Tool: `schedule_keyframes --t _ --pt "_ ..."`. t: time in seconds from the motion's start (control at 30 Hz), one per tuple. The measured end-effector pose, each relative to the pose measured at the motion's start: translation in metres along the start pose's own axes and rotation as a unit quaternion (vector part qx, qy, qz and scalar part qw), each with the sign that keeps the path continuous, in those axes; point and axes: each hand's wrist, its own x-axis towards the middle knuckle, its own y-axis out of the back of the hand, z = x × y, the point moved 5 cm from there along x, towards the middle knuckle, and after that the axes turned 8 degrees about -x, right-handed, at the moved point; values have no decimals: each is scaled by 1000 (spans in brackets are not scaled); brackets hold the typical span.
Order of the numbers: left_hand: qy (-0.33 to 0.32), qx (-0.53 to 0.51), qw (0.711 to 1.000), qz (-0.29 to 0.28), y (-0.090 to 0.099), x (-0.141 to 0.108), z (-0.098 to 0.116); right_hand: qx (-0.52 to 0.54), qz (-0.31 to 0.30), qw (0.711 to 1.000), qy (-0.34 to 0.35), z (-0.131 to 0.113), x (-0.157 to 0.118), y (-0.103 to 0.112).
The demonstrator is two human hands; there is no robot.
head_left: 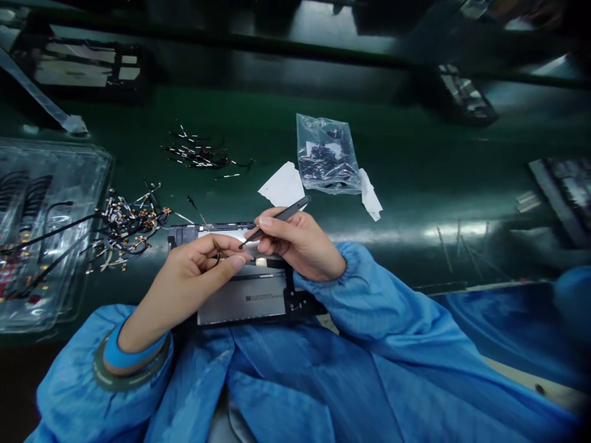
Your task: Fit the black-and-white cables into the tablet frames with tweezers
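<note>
My right hand (pixel 295 237) is closed on dark tweezers (pixel 286 212), their tips pointing down and left toward my left fingertips. In my left hand (pixel 194 271) a thin dark cable (pixel 217 249) is pinched between thumb and fingers, and one end of it sticks up past the knuckles. The tweezer tips meet the cable's end at the fingertips; whether they grip it is too small to tell. Under both hands lies a flat electronic device (pixel 244 298) with a silver panel and a black frame, partly hidden by the hands.
Left of the hands lies a tangled heap of short cables (pixel 133 221), beside clear plastic trays (pixel 46 154). Farther back are another cable pile (pixel 198 154), a clear bag of small dark parts (pixel 327 154) and white paper pieces (pixel 284 184). Another device (pixel 563 191) sits at the right.
</note>
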Motion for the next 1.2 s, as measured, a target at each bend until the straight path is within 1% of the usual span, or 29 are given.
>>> schedule_keyframes --t 0.1,0.17,0.2,0.27,0.33,0.37,0.4,0.47,0.53,0.67,0.73,0.87,0.97,1.0,1.07,1.13,1.2 --pt "7 13 1000 -2 0 0 -2 -3 -4 1000 -6 2 0 0" --pt "5 14 1000 2 2 1 -5 -14 2 1000 4 0 1 2" --pt "2 8 1000 12 4 1 -6 -26 13 999 20 -2 2 4" --pt "-2 -30 999 46 10 1 -8 -69 54 993 76 -8 4 11" --pt "10 -98 993 69 14 0 -9 -134 106 976 136 -12 5 19" --pt "19 -133 989 68 14 0 -9 -169 124 965 157 -12 6 22" --pt "24 -163 984 61 14 0 -9 -203 135 954 173 -11 7 24" --pt "26 -193 980 46 12 0 -7 -255 138 939 187 -7 10 25" --pt "22 -184 982 39 11 -1 -5 -275 132 932 194 -3 13 26" --pt "26 -125 991 36 10 -2 -6 -270 131 932 202 0 15 25" --pt "28 -103 994 36 11 -2 -7 -297 135 920 217 -2 15 23" --pt "37 -72 996 32 12 -2 -10 -369 151 881 254 -5 13 19" --pt "42 -59 997 33 12 -3 -11 -380 178 870 259 -7 10 21" --pt "42 -53 997 33 13 -3 -11 -372 180 869 271 -8 8 22" --pt "38 -36 998 37 13 -3 -11 -348 168 863 325 -14 2 21" --pt "33 -21 998 40 14 -3 -11 -340 133 847 386 -20 -5 15" --pt "31 -15 999 39 15 -2 -12 -367 100 825 418 -23 -12 7"
